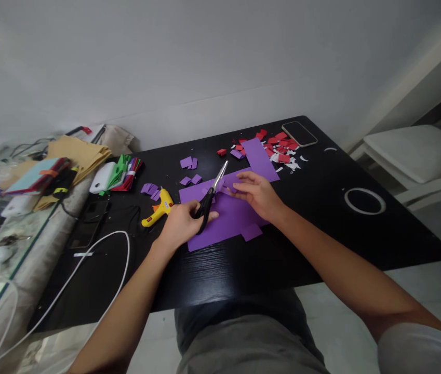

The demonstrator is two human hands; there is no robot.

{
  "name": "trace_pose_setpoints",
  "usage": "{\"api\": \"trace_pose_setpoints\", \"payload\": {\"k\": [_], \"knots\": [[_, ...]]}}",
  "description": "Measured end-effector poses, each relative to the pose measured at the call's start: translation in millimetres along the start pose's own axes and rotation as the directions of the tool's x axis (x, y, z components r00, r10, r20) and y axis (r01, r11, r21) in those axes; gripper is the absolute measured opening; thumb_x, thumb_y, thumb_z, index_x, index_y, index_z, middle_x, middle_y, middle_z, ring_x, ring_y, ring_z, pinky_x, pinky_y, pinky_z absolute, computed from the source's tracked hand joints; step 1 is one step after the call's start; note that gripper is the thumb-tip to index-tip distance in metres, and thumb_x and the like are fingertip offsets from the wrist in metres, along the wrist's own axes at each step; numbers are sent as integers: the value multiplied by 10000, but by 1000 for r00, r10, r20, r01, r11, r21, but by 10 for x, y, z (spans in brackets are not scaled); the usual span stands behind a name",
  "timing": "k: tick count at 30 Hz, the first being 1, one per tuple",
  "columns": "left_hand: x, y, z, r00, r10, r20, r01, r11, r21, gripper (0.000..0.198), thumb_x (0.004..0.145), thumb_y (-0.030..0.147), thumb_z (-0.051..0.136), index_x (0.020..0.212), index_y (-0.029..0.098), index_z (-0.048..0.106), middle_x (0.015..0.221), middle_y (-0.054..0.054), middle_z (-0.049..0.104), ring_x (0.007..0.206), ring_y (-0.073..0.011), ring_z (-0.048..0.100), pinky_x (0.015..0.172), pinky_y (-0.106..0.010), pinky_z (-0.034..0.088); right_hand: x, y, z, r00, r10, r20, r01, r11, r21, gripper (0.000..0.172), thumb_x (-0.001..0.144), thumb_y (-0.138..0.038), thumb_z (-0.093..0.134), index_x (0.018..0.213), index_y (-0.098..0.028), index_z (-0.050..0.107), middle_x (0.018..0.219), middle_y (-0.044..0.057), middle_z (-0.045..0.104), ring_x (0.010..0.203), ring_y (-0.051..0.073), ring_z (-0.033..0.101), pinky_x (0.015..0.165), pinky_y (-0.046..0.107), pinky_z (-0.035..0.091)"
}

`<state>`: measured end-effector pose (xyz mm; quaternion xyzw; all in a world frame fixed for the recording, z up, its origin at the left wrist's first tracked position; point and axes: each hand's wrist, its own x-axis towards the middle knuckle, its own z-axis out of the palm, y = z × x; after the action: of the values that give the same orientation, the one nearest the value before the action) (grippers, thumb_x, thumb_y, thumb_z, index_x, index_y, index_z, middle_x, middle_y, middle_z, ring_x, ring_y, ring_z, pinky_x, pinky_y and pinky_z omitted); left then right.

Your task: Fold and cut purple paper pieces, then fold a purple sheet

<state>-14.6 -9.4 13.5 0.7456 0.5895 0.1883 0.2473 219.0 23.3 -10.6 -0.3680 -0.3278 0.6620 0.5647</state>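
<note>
Black-handled scissors [205, 206] are gripped by the handles in my left hand [183, 222], their metal blades pointing up and away over the paper. My right hand [258, 193] pinches a small purple paper piece [226, 187] at its fingertips, close to the blades. Under both hands lies a large purple paper sheet [224, 223] on the black table [204, 275]. A purple paper strip [259, 158] reaches back from its far right corner. At the sheet's near edge rests a small purple square [252, 232]. Whether the blades touch the pinched piece, I cannot tell.
A yellow glue gun [158, 209] lies left of the sheet. Small purple pieces [189, 163] sit behind it. Red and white scraps [282, 150] and a phone [299, 133] are at the far right. A white cable [127, 259] loops across the left side.
</note>
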Motion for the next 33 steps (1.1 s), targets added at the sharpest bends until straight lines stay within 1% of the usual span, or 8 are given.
{"api": "trace_pose_setpoints", "payload": {"k": [4,10,15,18,20,24,28,33], "knots": [[4,-37,2,997,82,5,-82,996,44,413,904,596,607,808,224,456,706,8,559,638,-169,530,603,-280,380,-11,-7,21,999,-8,45,9,1000,-5,358,666,-202,879,1004,-232,764,987,21,725,955,218,733,1044,459,567],[19,-32,23,998,60,-17,-58,993,102,445,903,618,598,767,232,425,669,3,555,596,-169,515,585,-286,337,-9,-7,17,998,-9,68,14,997,-77,210,696,-291,886,855,-222,766,870,1,736,828,170,687,995,409,567],[20,-15,35,996,85,-13,-82,987,137,420,915,588,587,750,233,433,642,-3,561,578,-175,523,577,-292,309,-29,-4,32,999,-26,45,26,1000,-12,321,658,-248,911,905,-238,707,877,-2,734,873,186,713,974,418,591],[11,-10,47,996,94,6,-94,979,183,397,911,570,592,753,230,460,651,-17,596,588,-189,549,586,-299,315,-46,-13,37,999,-25,45,26,1000,-12,378,671,-206,895,998,-255,711,976,12,735,935,205,723,967,439,610],[2,-2,50,995,96,20,-98,973,211,361,913,534,588,756,229,474,659,-24,612,598,-197,561,596,-305,319,-47,-17,37,999,-26,44,26,1000,-8,360,671,-193,881,993,-250,729,1036,21,729,939,208,723,961,448,622],[-12,14,48,993,102,58,-113,963,246,261,895,437,598,770,226,509,661,-31,625,611,-211,584,598,-311,321,-25,-10,28,1000,-25,18,24,999,25,274,667,-196,873,904,-228,738,951,22,723,913,213,725,973,460,625],[-18,26,53,991,108,73,-123,956,266,226,883,405,613,779,222,531,660,-31,633,614,-218,604,596,-311,326,-9,3,16,999,-37,16,36,999,19,209,704,-241,866,859,-230,726,890,12,715,893,208,723,991,465,618],[-22,38,55,993,97,70,-114,947,301,247,888,427,596,770,224,518,661,-36,633,628,-231,620,592,-316,315,-3,8,14,999,-42,23,41,999,20,234,682,-265,889,846,-228,725,879,13,740,909,219,735,1006,469,613]]}}
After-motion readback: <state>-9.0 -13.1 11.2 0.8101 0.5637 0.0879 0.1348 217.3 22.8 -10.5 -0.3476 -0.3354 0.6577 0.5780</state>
